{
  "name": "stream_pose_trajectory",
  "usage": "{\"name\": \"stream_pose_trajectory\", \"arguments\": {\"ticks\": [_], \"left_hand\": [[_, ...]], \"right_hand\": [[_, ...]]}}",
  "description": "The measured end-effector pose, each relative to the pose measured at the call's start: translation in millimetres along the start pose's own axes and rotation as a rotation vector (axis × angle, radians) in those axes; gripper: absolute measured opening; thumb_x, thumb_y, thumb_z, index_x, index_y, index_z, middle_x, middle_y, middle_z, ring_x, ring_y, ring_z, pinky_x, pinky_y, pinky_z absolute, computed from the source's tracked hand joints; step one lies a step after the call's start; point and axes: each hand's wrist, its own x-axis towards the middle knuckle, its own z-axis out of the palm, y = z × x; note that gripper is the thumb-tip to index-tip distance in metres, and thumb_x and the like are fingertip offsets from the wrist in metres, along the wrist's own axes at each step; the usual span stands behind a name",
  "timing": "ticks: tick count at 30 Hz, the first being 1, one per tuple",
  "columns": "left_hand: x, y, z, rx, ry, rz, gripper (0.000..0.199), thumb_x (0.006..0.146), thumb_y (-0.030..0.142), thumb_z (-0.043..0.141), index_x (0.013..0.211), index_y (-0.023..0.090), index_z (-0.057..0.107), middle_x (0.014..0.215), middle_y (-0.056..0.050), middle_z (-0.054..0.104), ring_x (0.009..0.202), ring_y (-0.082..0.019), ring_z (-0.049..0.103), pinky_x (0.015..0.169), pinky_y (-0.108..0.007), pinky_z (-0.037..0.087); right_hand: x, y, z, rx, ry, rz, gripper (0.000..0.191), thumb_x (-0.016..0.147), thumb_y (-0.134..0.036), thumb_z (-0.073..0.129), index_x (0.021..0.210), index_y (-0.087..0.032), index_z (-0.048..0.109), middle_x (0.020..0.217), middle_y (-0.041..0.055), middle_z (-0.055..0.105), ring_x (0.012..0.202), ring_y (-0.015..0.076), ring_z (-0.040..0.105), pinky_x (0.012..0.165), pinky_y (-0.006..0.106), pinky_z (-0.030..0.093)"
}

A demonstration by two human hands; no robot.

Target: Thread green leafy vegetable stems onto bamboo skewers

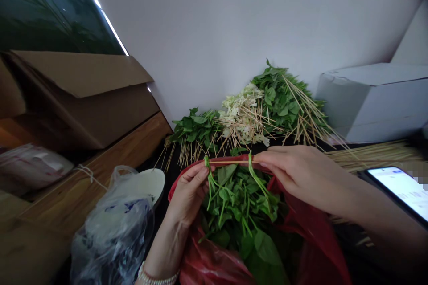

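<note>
A thin wooden skewer (230, 161) lies level above a red plastic bag (214, 258) filled with leafy greens (240, 205). Two green stems are on the skewer, one near each hand. My left hand (189, 193) pinches the stem at the skewer's left end between thumb and fingers. On the other side, my right hand (294, 171) grips the skewer, its fingers closed just right of the second stem. Leaves hang from both stems into the bag's opening.
Skewered greens (281, 93) and pale skewered vegetables (244, 111) are heaped against the wall. Bare skewers (374, 153) and a lit phone (401, 189) are at right, near a white box (384, 102). Left are a cardboard box (100, 111), a white bowl (147, 185) and a clear plastic bag (110, 240).
</note>
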Motion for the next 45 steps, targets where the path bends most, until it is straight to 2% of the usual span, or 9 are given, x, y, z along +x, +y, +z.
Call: {"name": "stream_pose_trajectory", "arguments": {"ticks": [7,14,19,24,31,37,41,43,45], "left_hand": [[-1.7,-1.6,-1.2,-0.016,-0.008,0.011,0.041,0.053,0.023,0.099,0.089,0.014,0.083,0.076,-0.005,0.081,0.064,-0.009,0.070,0.067,-0.015,0.057],[0.0,-2.1,1.7,-0.025,0.058,0.034,0.042,0.047,0.025,0.101,0.083,0.016,0.083,0.073,-0.002,0.080,0.064,-0.010,0.071,0.062,-0.014,0.057],[2.8,-2.1,0.4,-0.023,0.082,0.062,0.037,0.048,0.025,0.101,0.078,0.016,0.082,0.073,-0.002,0.081,0.064,-0.010,0.071,0.063,-0.016,0.058],[2.0,-0.4,0.8,-0.036,0.065,-0.015,0.039,0.047,0.020,0.100,0.081,0.014,0.082,0.074,-0.003,0.081,0.065,-0.010,0.071,0.064,-0.015,0.058],[-1.7,1.0,5.1,-0.046,-0.017,-0.026,0.032,0.053,0.021,0.098,0.079,0.014,0.082,0.073,-0.003,0.080,0.065,-0.012,0.071,0.068,-0.018,0.059],[-13.2,-3.2,15.8,-0.013,-0.098,-0.078,0.025,0.057,0.023,0.097,0.073,0.015,0.080,0.069,-0.002,0.076,0.062,-0.012,0.068,0.069,-0.022,0.057],[-18.0,-6.4,22.6,0.046,-0.145,-0.111,0.028,0.057,0.027,0.098,0.077,0.016,0.082,0.072,-0.004,0.077,0.070,-0.015,0.070,0.076,-0.026,0.056],[-17.5,-6.9,20.6,0.102,-0.157,-0.069,0.034,0.058,0.033,0.097,0.085,0.018,0.083,0.079,-0.005,0.079,0.073,-0.016,0.070,0.073,-0.026,0.055],[-17.2,-5.9,15.1,0.203,-0.146,0.016,0.036,0.066,0.041,0.092,0.094,0.020,0.083,0.087,-0.006,0.079,0.075,-0.015,0.068,0.070,-0.023,0.053]], "right_hand": [[1.1,-1.6,2.0,-0.010,0.024,-0.022,0.031,0.087,-0.003,0.049,0.091,-0.023,0.072,0.081,0.0012,0.072,0.073,0.0170,0.068,0.067,0.028,0.047],[2.1,-11.2,3.3,-0.037,-0.038,0.027,0.035,0.085,0.000,0.050,0.099,-0.022,0.073,0.084,0.0019,0.073,0.075,0.0195,0.070,0.065,0.030,0.047],[4.0,-22.2,6.5,-0.048,-0.069,0.064,0.035,0.083,0.002,0.054,0.101,-0.022,0.072,0.086,0.0013,0.073,0.071,0.0195,0.071,0.061,0.030,0.046],[5.8,-26.6,10.1,-0.039,-0.098,0.085,0.036,0.084,0.002,0.055,0.105,-0.021,0.073,0.093,0.0033,0.074,0.078,0.0203,0.072,0.067,0.031,0.049],[4.7,-30.7,15.3,0.001,-0.134,0.104,0.039,0.087,0.003,0.053,0.113,-0.020,0.071,0.099,0.0058,0.074,0.087,0.0227,0.072,0.075,0.033,0.051],[4.5,-35.4,21.5,0.035,-0.100,0.060,0.037,0.087,0.004,0.046,0.105,-0.017,0.070,0.094,0.0061,0.073,0.083,0.0205,0.070,0.071,0.031,0.047],[4.8,-32.2,20.2,0.088,-0.068,0.011,0.037,0.087,0.003,0.047,0.107,-0.018,0.070,0.096,0.0061,0.073,0.086,0.0197,0.069,0.074,0.030,0.047],[4.8,-24.2,14.4,0.103,0.029,-0.009,0.036,0.089,0.001,0.046,0.108,-0.020,0.070,0.096,0.0048,0.074,0.085,0.0193,0.068,0.074,0.031,0.047],[4.8,-12.4,5.5,0.096,0.185,-0.007,0.032,0.091,-0.001,0.045,0.103,-0.020,0.069,0.094,0.0039,0.073,0.085,0.0191,0.067,0.076,0.032,0.046]]}}
